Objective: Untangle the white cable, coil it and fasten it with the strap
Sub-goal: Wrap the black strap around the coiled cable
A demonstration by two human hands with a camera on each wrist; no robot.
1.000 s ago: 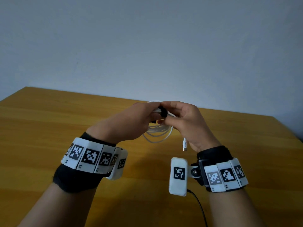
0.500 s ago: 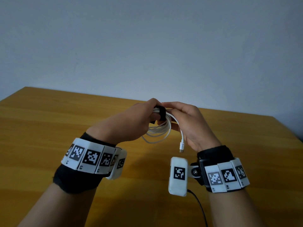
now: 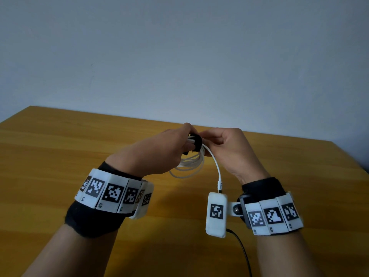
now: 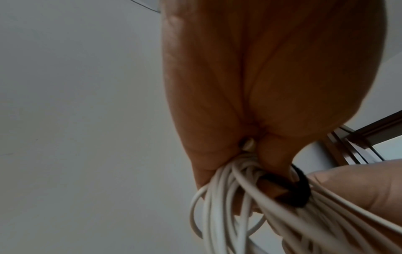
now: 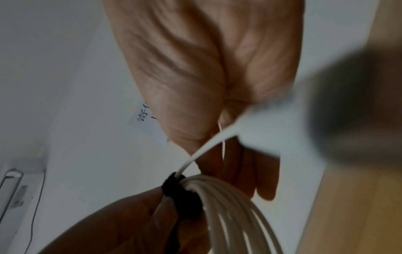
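Wrapping the strap around the coiled cable

In the middle of the head view, the left hand pinches the white cable loops just under the black strap; the right hand pinches the strap. Best to pull it snug and keep the loops bunched together.

Head looks down; wrist views close, upward.

White cable, black strap — honey-yellow wooden table, black-and-white checkered wristbands.
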